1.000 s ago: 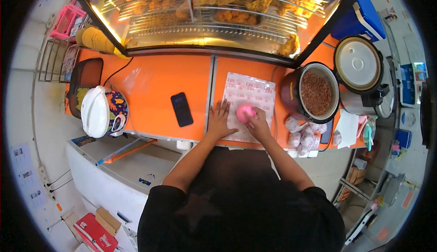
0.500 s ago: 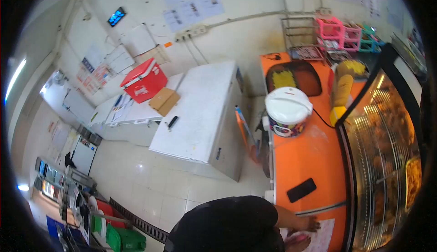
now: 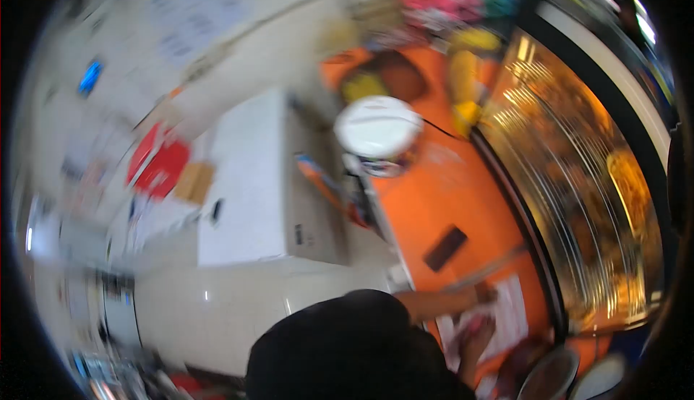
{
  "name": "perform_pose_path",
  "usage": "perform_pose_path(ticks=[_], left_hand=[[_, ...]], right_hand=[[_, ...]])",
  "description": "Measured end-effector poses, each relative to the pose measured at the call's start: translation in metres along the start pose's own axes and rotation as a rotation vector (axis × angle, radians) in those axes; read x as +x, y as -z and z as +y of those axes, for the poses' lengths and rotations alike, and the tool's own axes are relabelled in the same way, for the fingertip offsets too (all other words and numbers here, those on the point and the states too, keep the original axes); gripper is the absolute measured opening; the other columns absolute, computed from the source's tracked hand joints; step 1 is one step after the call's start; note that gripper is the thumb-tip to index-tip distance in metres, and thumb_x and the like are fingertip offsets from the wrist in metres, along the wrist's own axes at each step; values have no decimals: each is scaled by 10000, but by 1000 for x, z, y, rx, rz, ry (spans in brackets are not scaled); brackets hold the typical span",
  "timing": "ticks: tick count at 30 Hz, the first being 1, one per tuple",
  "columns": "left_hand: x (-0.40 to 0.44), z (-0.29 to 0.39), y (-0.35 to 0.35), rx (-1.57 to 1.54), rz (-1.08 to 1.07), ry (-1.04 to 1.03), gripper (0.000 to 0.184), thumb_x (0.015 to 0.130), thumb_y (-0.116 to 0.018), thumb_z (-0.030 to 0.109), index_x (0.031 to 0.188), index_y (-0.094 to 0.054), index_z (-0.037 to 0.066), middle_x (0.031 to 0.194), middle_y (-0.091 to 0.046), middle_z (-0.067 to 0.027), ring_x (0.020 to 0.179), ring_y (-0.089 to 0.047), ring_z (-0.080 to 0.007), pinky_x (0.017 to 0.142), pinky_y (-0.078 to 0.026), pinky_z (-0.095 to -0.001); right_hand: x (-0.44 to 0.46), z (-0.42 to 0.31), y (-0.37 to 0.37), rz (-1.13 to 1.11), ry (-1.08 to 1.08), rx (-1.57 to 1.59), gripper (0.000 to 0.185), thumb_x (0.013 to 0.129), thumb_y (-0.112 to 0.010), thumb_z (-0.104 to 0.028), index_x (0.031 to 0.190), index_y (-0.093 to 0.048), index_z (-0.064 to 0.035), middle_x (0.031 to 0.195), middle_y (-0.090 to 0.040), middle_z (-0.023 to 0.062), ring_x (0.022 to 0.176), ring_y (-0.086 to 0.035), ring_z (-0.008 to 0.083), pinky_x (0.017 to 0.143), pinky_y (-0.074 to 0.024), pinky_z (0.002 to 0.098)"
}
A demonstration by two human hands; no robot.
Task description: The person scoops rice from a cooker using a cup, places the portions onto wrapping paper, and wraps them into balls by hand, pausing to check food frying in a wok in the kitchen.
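Motion blurs the whole head view. My left hand [image 3: 486,293] rests on the upper part of the printed paper [image 3: 512,313] on the orange counter; its fingers are smeared. Just below it, my right hand [image 3: 477,331] is over the same paper, around a pink object [image 3: 473,323] whose shape is blurred. Up and left of both hands, a dark phone [image 3: 445,248] lies on the counter.
A lit glass food warmer [image 3: 578,183] runs along the counter's right side. A white-lidded pot [image 3: 378,127] stands farther up. Round pots [image 3: 549,375] are at the lower right. To the left are a white chest freezer [image 3: 249,183] and a red cooler [image 3: 159,161].
The view has swung left, then partly back, so the counter and warmer appear tilted and farther left than half a second ago. Both hands remain at the paper, with the pink object at my right hand.
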State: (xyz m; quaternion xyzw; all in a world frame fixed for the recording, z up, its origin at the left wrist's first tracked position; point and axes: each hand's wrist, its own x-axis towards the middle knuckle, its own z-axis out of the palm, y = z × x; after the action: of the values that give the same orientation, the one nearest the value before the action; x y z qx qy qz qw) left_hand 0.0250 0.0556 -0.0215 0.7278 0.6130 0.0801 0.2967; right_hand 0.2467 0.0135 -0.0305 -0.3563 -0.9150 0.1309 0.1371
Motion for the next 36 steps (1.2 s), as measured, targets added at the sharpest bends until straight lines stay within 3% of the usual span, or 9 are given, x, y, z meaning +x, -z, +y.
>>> perform_pose_path(ticks=[4,5,9,15,19,26,30,34,36], left_hand=[[-28,3,39,240,-140,-178,1319,652,-876,599,1643,-191,61,1702,-229,-177,1570,-220,-364,1286,-182,-487],[-9,-16,11,131,-114,-209,1622,380,-956,634,1647,-150,20,1735,-103,-160,1604,-52,-344,1297,-4,-500],[-8,-1,26,361,-192,-213,1611,413,-913,725,1662,-135,68,1745,-84,-139,1614,-31,-317,1275,-53,-583],[15,-21,32,122,-327,-267,1176,745,-817,626,1655,-244,152,1736,-150,-110,1594,-139,-326,1258,-117,-607],[23,-12,34,144,101,-173,628,1045,-539,364,1616,-357,176,1711,-237,-87,1540,-242,-327,1163,-258,-573],[27,-7,8,275,307,-342,486,945,-650,265,1426,-617,199,1623,-394,-84,1487,-316,-310,1093,-261,-604],[23,19,25,-35,293,-368,343,844,-706,103,1185,-705,133,1423,-596,-101,1349,-504,-306,1067,-348,-538],[30,27,14,-1135,1,-19,345,762,-743,36,1097,-697,104,1144,-691,-80,1071,-641,-341,957,-478,-458],[22,27,26,-1020,15,-92,323,737,-742,2,1043,-683,86,1060,-693,-84,998,-657,-349,912,-506,-456]], right_hand=[[11,1,-3,8,-342,66,617,953,-612,-291,1443,-484,61,1496,-473,312,1427,-407,482,1228,-281,548],[7,7,-20,64,-299,17,650,895,-681,-224,1442,-479,63,1483,-482,310,1419,-412,490,1223,-294,554],[17,-11,25,-28,-226,185,685,849,-724,-156,1463,-470,13,1544,-448,225,1474,-363,441,1257,-264,523],[16,-26,86,144,-362,274,707,836,-785,-189,1455,-486,-24,1523,-483,198,1467,-405,382,1230,-325,502],[-3,-21,172,584,-429,83,731,815,-771,-144,1475,-477,-34,1496,-495,235,1403,-454,445,1180,-360,526],[-29,25,292,684,-766,-411,577,889,-709,-113,1433,-527,-42,1507,-475,199,1391,-448,422,1179,-345,500],[-23,8,266,743,-599,-246,413,871,-711,-99,1270,-624,-37,1326,-602,179,1273,-544,388,1097,-401,489],[-6,-28,209,435,-506,158,356,873,-693,-45,1224,-633,-27,1266,-613,179,1200,-573,382,1062,-429,473],[0,-30,177,369,-530,235,379,871,-692,-64,1243,-630,-28,1287,-611,185,1224,-569,381,1082,-418,485]])
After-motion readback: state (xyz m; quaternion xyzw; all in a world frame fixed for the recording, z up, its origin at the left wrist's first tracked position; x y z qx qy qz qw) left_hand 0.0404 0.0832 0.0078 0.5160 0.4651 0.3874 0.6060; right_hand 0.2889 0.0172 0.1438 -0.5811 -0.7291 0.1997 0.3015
